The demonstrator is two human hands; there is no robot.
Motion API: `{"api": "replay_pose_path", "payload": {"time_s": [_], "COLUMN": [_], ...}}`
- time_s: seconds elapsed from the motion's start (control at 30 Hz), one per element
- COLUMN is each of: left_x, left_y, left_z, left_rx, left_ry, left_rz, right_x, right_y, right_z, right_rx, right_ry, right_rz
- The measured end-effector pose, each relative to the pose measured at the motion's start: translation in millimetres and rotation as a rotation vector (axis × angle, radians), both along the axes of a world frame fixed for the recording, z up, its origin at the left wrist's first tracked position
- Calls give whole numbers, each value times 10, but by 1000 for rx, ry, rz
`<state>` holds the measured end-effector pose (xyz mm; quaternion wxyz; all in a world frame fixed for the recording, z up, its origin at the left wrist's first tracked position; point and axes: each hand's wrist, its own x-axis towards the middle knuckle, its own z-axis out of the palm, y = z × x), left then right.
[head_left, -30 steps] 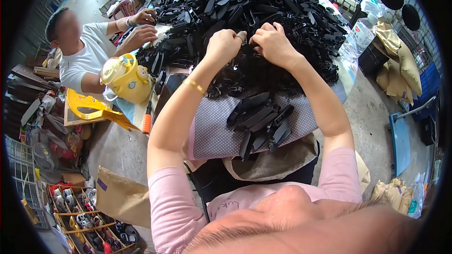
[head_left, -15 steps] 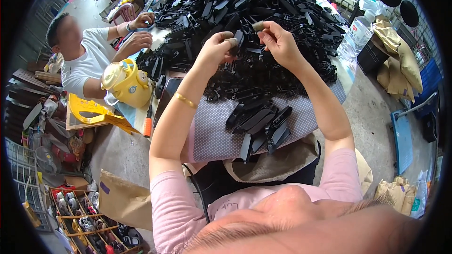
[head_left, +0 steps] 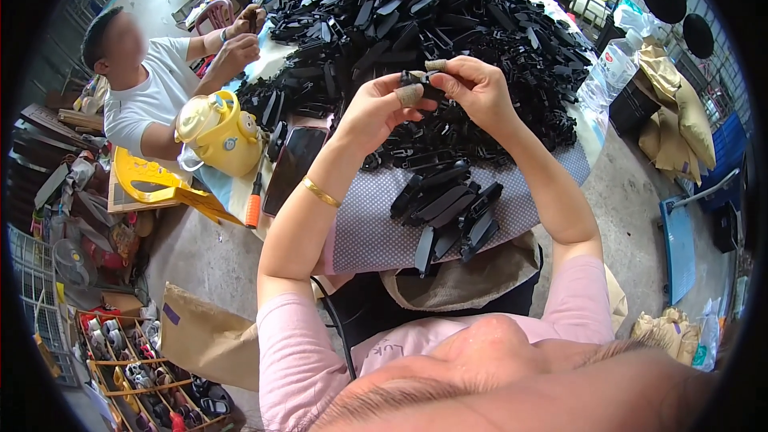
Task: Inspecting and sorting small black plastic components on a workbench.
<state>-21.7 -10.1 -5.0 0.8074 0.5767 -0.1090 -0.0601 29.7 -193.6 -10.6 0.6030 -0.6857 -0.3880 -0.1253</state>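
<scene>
Over the near side of a large heap of black plastic parts point(head_left: 480, 24), my two hands meet at chest height. My left hand point(head_left: 376, 112) is closed around a small black plastic part point(head_left: 428, 90), with tan wraps on its fingers. My right hand point(head_left: 480, 92), also wearing a tan finger wrap, pinches at the same part from the right side. Its fingertips hide some of the part. Closer to me, a small group of longer black plastic pieces point(head_left: 448, 208) lies on the dotted cloth point(head_left: 364, 232).
A dark phone point(head_left: 296, 164), an orange-handled tool point(head_left: 254, 202) and a yellow jug point(head_left: 220, 136) stand or lie at the left. A co-worker point(head_left: 152, 80) in white sits beyond them, hands raised. A clear plastic bottle point(head_left: 608, 72) stands at the right table edge.
My hands, apart half a second ago, have come together on the black part. My right hand has moved slightly toward me. The co-worker's hands have lifted a little.
</scene>
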Motion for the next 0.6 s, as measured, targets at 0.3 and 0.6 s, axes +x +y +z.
{"api": "replay_pose_path", "payload": {"time_s": [0.3,0.6], "left_x": [17,-17], "left_y": [-70,-238], "left_z": [-78,-139], "left_rx": [-27,499], "left_ry": [32,-407], "left_rz": [116,587], "right_x": [-172,-244], "right_y": [28,76], "right_z": [120,59], "right_rx": [-191,-400], "right_ry": [-498,-616], "right_rz": [-160,-173]}}
